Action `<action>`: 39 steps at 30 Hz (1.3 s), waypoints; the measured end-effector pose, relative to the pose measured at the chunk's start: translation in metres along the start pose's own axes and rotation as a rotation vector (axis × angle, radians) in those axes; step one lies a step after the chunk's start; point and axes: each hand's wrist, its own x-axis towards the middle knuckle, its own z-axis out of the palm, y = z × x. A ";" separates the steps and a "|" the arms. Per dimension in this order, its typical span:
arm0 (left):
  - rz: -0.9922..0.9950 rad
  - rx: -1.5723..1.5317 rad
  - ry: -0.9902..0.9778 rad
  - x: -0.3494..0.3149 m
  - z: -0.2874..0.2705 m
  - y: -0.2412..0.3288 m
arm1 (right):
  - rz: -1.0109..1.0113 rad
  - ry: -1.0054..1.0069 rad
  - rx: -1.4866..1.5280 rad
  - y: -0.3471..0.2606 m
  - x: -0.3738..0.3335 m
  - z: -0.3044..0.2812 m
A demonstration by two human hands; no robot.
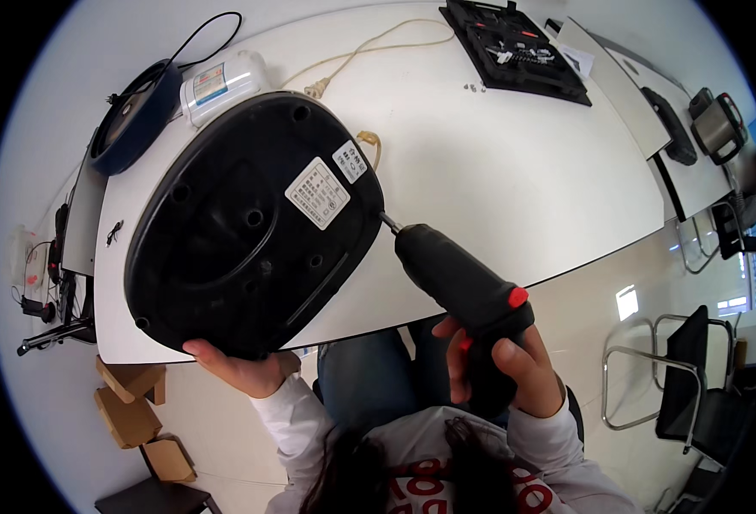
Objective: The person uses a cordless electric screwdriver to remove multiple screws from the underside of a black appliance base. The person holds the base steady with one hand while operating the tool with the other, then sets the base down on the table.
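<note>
A black plastic appliance base [224,257] is held up at the table's near left edge, underside facing me. It has several recessed round holes and two white labels [318,194]. My left hand [237,370] grips its near rim, thumb along the edge and the other fingers hidden behind. In my right hand [523,368] is a black cordless screwdriver [455,270] with red parts, fingers wrapped round its handle. Its metal bit [388,222] points up and left and meets the base's right edge; whether it sits in a screw hole I cannot tell.
A beige cord with a plug [316,88] lies behind the base. A white cylindrical container [224,86] and a dark blue round item [142,120] stand far left. The black tool case [519,56] lies far right near small metal pieces [474,87]. Chairs [686,377] stand right.
</note>
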 end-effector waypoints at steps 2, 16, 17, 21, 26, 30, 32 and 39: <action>-0.005 -0.012 0.073 -0.001 0.001 -0.003 | 0.024 -0.011 -0.029 -0.005 -0.001 0.004; 0.051 0.041 0.063 0.003 0.006 0.007 | 0.055 -0.035 0.023 0.000 0.001 0.005; 0.060 0.046 0.071 0.003 0.007 0.007 | 0.057 -0.035 0.029 0.000 0.002 0.005; 0.062 0.050 0.077 0.004 0.004 0.005 | 0.067 -0.037 0.021 -0.002 0.003 0.004; 0.056 0.037 0.098 0.001 0.010 0.005 | 0.037 -0.056 -0.023 0.002 0.003 0.001; 0.056 0.021 0.070 0.004 0.007 0.004 | 0.035 -0.053 -0.025 0.000 0.004 0.001; 0.056 0.022 0.064 0.004 0.005 0.003 | 0.031 -0.046 -0.029 0.002 0.004 0.001; 0.088 0.005 0.099 0.004 0.007 0.002 | 0.046 -0.036 -0.018 0.002 0.005 0.001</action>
